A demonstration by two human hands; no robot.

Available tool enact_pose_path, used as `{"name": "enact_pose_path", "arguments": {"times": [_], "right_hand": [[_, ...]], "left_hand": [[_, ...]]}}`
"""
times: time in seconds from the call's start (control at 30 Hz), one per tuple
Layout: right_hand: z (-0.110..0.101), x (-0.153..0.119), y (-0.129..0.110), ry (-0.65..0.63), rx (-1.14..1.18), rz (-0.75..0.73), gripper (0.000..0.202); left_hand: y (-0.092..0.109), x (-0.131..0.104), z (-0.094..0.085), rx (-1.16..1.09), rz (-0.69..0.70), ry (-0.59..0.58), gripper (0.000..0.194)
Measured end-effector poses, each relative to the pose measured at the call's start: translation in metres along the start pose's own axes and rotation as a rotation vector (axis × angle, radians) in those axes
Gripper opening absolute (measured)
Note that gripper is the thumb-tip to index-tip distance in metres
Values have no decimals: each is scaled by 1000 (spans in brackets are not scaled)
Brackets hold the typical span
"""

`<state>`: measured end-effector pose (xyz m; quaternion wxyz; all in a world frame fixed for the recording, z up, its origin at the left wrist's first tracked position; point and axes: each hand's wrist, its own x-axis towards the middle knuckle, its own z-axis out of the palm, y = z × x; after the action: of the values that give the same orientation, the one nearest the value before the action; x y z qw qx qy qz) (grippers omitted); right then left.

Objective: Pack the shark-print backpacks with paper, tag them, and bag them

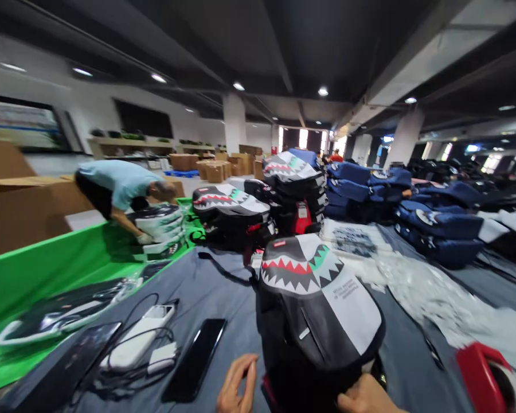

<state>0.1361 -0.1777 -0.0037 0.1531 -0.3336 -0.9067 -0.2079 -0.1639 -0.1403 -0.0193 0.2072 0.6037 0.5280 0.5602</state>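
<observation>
A black, grey and white backpack [313,304] with a shark-mouth print lies face up on the grey-covered table, right in front of me. Beside its lower left side is my left hand [237,385], holding nothing, with the thumb and fingers a little apart. My right hand [365,396] is closed at the backpack's lower right edge, its fingers curled against the bag. What the fingertips pinch there is hidden. One black strap reaches out from the bag's upper left.
Left of the bag lie a black phone [194,361], a white power bank [140,338] and tangled cables. Stacked shark-print backpacks [230,209] and navy bags [441,229] stand behind. Clear plastic bags [438,287] and a red tape dispenser [481,373] are right. A co-worker [124,186] bends over bags at left.
</observation>
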Motion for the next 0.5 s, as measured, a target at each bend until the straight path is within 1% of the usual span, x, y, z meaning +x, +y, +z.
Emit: {"name": "enact_pose_path", "arguments": {"times": [0.03, 0.07, 0.1, 0.13, 0.2, 0.23, 0.27, 0.33, 0.37, 0.4, 0.43, 0.47, 0.5], "right_hand": [[6, -11, -23, -15, -9, 73, 23], [8, -16, -43, -45, -15, 151, 22], [6, -17, -59, -87, -7, 212, 22], [1, -15, -71, -134, 19, 245, 24], [-12, -9, -82, -219, 96, 263, 30], [-19, -6, -84, -231, 134, 246, 34], [-26, -5, -85, -218, 159, 220, 37], [-38, -9, -81, -109, 194, 154, 36], [-44, -14, -78, -33, 212, 135, 33], [-51, -20, -72, 42, 227, 133, 30], [-60, -28, -62, 109, 231, 162, 26], [-70, -36, -49, 152, 221, 220, 24], [-81, -44, -30, 160, 199, 307, 25]], "left_hand": [[12, 0, 3, -20, 44, 7, 41], [27, 1, 6, -30, 100, -27, 36], [42, 4, 11, -30, 163, -106, 31], [59, 9, 17, -23, 232, -216, 27], [90, 21, 32, 33, 381, -484, 23], [103, 28, 42, 84, 460, -626, 25], [114, 34, 51, 145, 536, -766, 33], [129, 44, 70, 277, 647, -1016, 63], [133, 47, 79, 340, 665, -1119, 79], [134, 47, 86, 398, 661, -1202, 91], [134, 46, 93, 452, 639, -1263, 101], [132, 43, 97, 502, 613, -1300, 108], [128, 38, 101, 541, 596, -1317, 113]]}}
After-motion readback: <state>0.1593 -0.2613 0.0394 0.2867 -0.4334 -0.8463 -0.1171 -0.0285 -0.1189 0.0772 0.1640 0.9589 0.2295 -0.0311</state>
